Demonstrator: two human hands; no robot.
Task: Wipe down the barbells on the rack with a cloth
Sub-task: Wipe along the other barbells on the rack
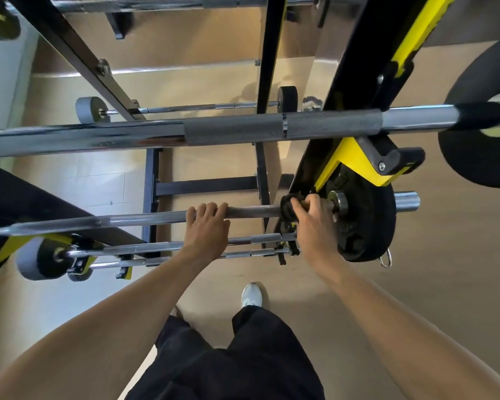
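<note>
A steel barbell (145,219) lies across the black and yellow rack (355,163) at waist height. My left hand (207,226) grips its shaft near the middle, fingers curled over the top. My right hand (315,219) holds a dark cloth (287,207) wrapped round the same shaft, right beside the inner collar and the black weight plate (367,223). Most of the cloth is hidden under my fingers. A thicker knurled barbell (234,129) rests one level higher.
Two thinner bars (168,248) with small grey plates sit on lower pegs. A large black plate (482,151) hangs at the upper bar's right end. Black uprights cross at the left and at the middle. My shoe (251,294) stands on the tan floor below.
</note>
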